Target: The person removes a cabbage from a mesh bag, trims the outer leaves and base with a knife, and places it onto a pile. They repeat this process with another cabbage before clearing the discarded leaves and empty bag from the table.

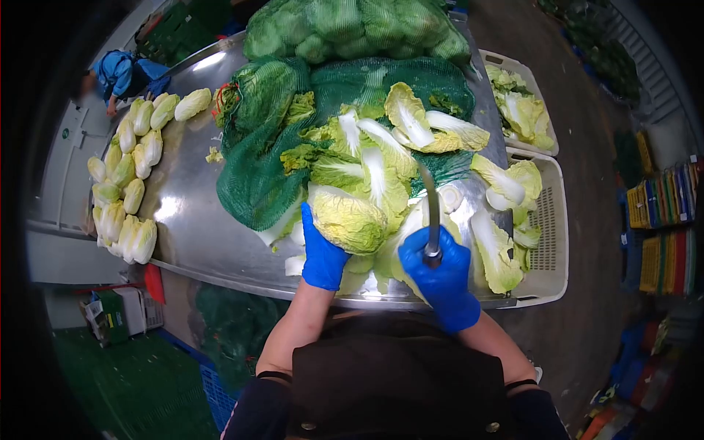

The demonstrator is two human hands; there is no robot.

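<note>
My left hand (323, 253), in a blue glove, is wrapped round the left end of a napa cabbage (348, 220) with yellow-green, crinkled leaves. In my right hand (440, 268), also gloved in blue, is a knife (431, 194) whose curved blade points away from me. The blade is to the right of the cabbage, apart from it. Loose cabbage leaves (378, 180) lie heaped just beyond the cabbage, and more pale leaves lie partly hidden under and between my hands. A cut white stem slice (450, 197) rests beside the knife.
Trimmed cabbages (126, 172) line the left end of the metal table (191, 235). A green net sack (264, 176) lies left of the leaves; a full sack (352, 29) stands behind. Plastic crates (554, 242) with leaves adjoin the right edge. A person in blue (121, 73) is far left.
</note>
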